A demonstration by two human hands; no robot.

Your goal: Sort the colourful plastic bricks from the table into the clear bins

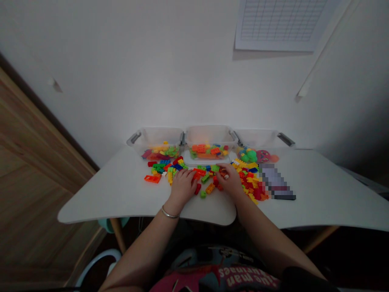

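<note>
Many colourful toy building blocks lie loose on the white table. My left hand point(183, 185) is low over the middle of them, its fingers curled round an orange building block point(198, 174). A few fingertips are hidden behind that block. My right hand point(230, 179) is bent inward with a light-green building block point(215, 168) at its fingertips; the palm side is partly in shadow. Between the hands lie a green block point(205, 178), a yellow-orange block point(210, 188) and a small lime block point(203, 194). A dark red block point(197, 189) sits beside my left thumb.
Clear plastic bins stand along the wall: left bin point(158, 133) and middle bin point(209, 132) with blocks, right bin point(258, 136) with round toys. A pixelated phone-like device point(278, 182) lies right of a block pile point(251, 184). The table's front edge point(212, 222) curves.
</note>
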